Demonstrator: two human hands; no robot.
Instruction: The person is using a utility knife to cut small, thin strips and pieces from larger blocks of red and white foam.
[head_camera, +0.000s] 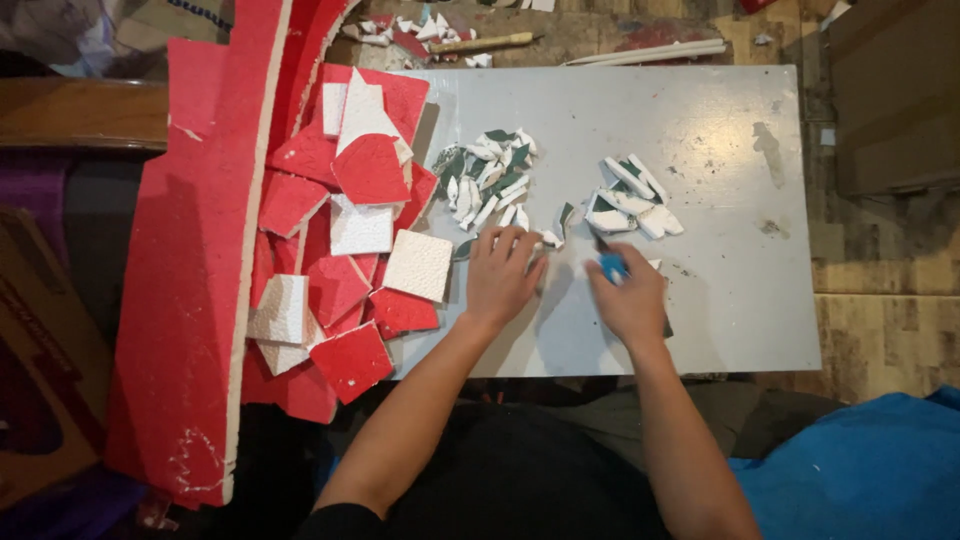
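Small green-and-white foam piece lies on the grey board, pinned under left hand fingertips, hand spread flat. Right hand is closed around a blue-handled cutter, blade toward the piece at its 10 o'clock. Looks like mid-cut; next stroke needs a firm hold. Cut chips at 12 o'clock; red foam slabs at 9.

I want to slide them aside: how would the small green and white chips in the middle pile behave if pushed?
The chips look small and loose, so they would probably scatter rather than move together. Flat shapes suggest sliding on the smooth grey board, not rolling. Broken edges hint they are brittle.
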